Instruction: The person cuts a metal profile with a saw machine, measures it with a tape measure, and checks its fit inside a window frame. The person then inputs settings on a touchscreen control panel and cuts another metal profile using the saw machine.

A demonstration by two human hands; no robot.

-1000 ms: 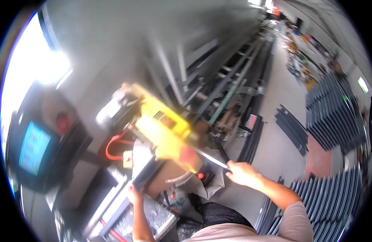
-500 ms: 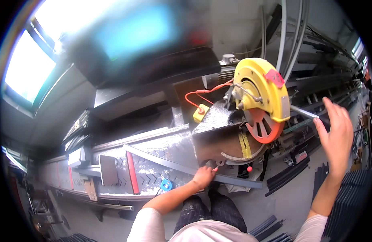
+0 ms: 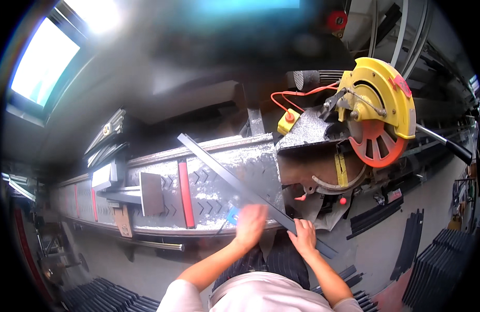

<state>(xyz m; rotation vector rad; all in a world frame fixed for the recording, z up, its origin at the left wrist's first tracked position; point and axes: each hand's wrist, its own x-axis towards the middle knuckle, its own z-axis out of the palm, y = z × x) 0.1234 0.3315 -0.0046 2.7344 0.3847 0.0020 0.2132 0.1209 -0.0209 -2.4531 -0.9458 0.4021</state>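
A long grey metal profile (image 3: 219,167) lies slantwise over the saw bench, its near end jutting past the front edge. My right hand (image 3: 304,236) is closed around it near that end. My left hand (image 3: 252,221) is smeared by motion beside the profile, and its fingers cannot be made out. Just left of it a blue tape measure (image 3: 233,215) sits on the bench, partly hidden by the hand. The yellow cut-off saw (image 3: 378,93) with an orange blade guard (image 3: 376,145) stands raised at the right; its black-tipped handle (image 3: 458,151) is untouched.
White shavings cover the bench (image 3: 203,190). A metal stop block (image 3: 152,193) stands on its left part. A yellow switch box (image 3: 288,122) with an orange cable sits behind the saw base. Dark profiles lie stacked on the floor at the right (image 3: 432,268) and lower left (image 3: 102,296).
My right hand has come from beside the saw handle down to the profile. My left hand has left the red-knobbed clamp lever and moved toward the tape measure. The profile now slants more steeply.
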